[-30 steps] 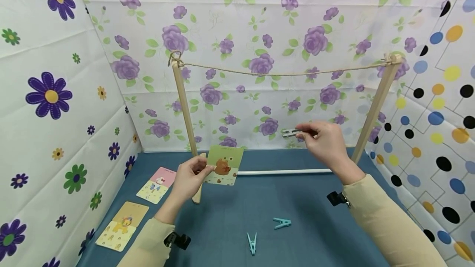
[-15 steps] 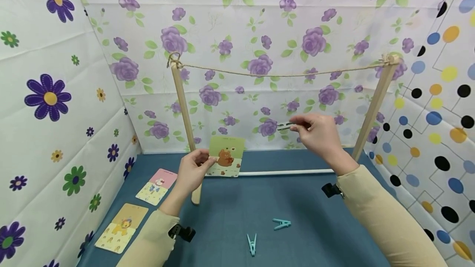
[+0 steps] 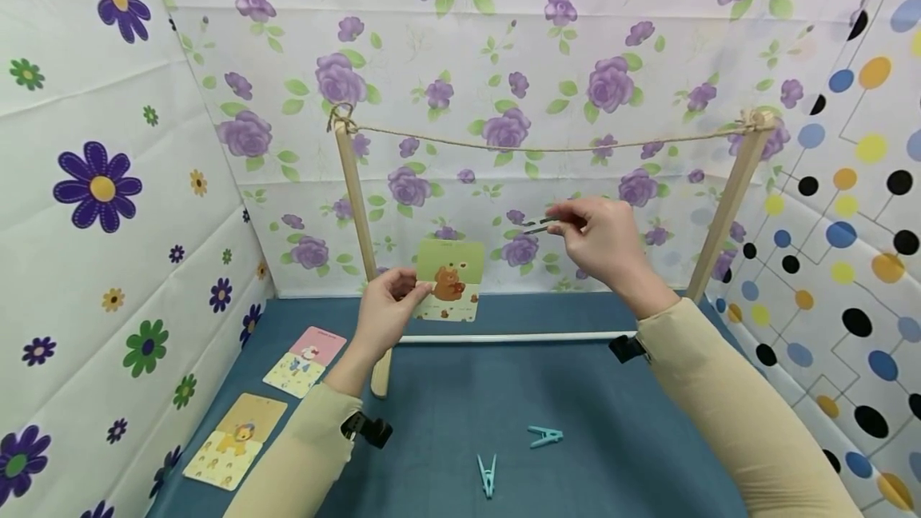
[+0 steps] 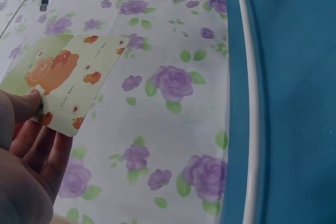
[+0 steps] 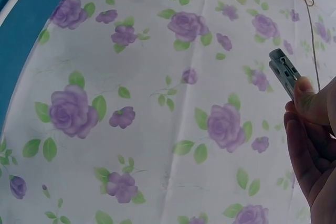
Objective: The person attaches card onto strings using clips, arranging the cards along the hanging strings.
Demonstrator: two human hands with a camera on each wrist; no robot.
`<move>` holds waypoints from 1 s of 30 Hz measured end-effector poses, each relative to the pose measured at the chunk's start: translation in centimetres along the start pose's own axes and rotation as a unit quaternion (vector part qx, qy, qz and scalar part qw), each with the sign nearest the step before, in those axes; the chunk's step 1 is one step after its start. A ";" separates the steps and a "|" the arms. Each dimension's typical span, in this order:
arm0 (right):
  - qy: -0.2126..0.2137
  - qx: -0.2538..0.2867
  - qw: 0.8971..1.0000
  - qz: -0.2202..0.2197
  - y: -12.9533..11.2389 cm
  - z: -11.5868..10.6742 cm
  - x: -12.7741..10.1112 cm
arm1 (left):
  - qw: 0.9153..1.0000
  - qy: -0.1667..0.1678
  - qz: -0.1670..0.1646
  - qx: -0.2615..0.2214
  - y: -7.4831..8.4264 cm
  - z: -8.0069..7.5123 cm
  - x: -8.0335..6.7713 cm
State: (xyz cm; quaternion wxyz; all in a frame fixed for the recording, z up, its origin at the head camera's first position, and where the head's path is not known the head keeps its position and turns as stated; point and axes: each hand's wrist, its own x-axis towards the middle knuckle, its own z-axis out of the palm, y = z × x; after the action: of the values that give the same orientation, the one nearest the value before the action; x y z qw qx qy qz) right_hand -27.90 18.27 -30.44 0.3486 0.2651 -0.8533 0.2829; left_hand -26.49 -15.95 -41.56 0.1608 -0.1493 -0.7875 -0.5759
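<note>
Head view: my left hand point(image 3: 384, 312) pinches a bear card point(image 3: 450, 291) below the string point(image 3: 547, 145); my right hand point(image 3: 600, 242) pinches a grey clothespin point(image 3: 541, 223).

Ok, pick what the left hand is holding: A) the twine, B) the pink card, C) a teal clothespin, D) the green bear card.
D: the left hand pinches the green bear card by its edge, held up below the twine.
</note>
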 end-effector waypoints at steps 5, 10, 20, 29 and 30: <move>0.005 0.000 1.000 -0.005 -0.5 0.1 1.2 | 1.000 0.009 -0.001 -0.015 0.5 0.1 1.0; 0.000 0.006 1.000 -0.008 -0.9 0.2 2.0 | 0.999 0.026 -0.013 -0.024 1.1 0.1 1.5; -0.003 0.004 1.000 -0.021 -1.7 0.0 3.0 | 0.999 0.035 0.002 -0.024 2.1 0.3 2.1; -0.004 0.008 1.000 -0.015 -2.8 -0.3 4.0 | 0.999 0.041 0.013 -0.015 2.8 0.0 2.9; -0.003 0.010 1.000 -0.016 -2.9 -0.3 4.1 | 0.999 0.042 0.013 -0.014 2.9 0.0 3.0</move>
State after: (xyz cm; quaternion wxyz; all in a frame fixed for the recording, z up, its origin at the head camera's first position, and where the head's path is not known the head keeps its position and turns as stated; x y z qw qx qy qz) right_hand -28.40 15.41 -26.40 0.3475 0.2830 -0.8473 0.2850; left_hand -27.96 -15.00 -37.78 0.1990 -0.1375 -0.7696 -0.5909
